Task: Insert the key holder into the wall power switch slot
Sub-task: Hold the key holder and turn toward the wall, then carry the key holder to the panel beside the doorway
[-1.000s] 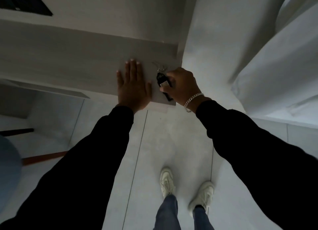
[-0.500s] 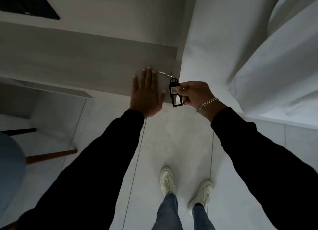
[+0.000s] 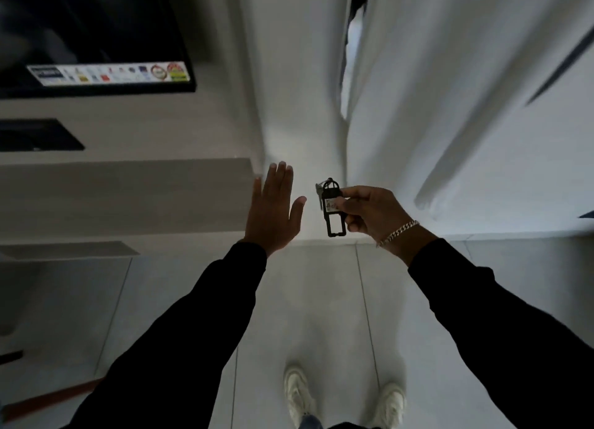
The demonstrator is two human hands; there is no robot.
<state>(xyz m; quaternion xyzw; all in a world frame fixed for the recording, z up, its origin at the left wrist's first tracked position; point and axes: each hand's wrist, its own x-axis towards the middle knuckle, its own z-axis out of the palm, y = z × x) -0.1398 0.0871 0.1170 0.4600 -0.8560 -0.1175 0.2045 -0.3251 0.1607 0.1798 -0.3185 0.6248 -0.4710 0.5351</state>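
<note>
The right hand (image 3: 373, 215) was raised in open air before a pale wall corner (image 3: 289, 139), its fingers pinched on the upper part of the black key holder (image 3: 332, 208). The holder hung roughly upright, its open loop end downward, clear of every surface. A metal key (image 3: 319, 194) showed just behind its upper left edge. A small light label sat on the holder's face, partly covered by the thumb; its marking was too blurred to read.

The left hand (image 3: 273, 210) was held flat and released, fingers together and extended upward, thumb spread, gripping nothing. A clear gap separated it from the key holder. It stood in front of the right end of a grey shelf (image 3: 128, 200); contact with that edge could not be determined.

Count: two hands, one key holder, one key visible, one chain bracelet (image 3: 398, 232) on the right wrist, two dark sleeves, two white shoes (image 3: 300, 396) on the tiled floor (image 3: 321, 300).

To the right, white curtain (image 3: 450, 107) folds hung near the right hand. At upper left, a dark screen (image 3: 90, 27) carried a strip of stickers along its lower edge.
</note>
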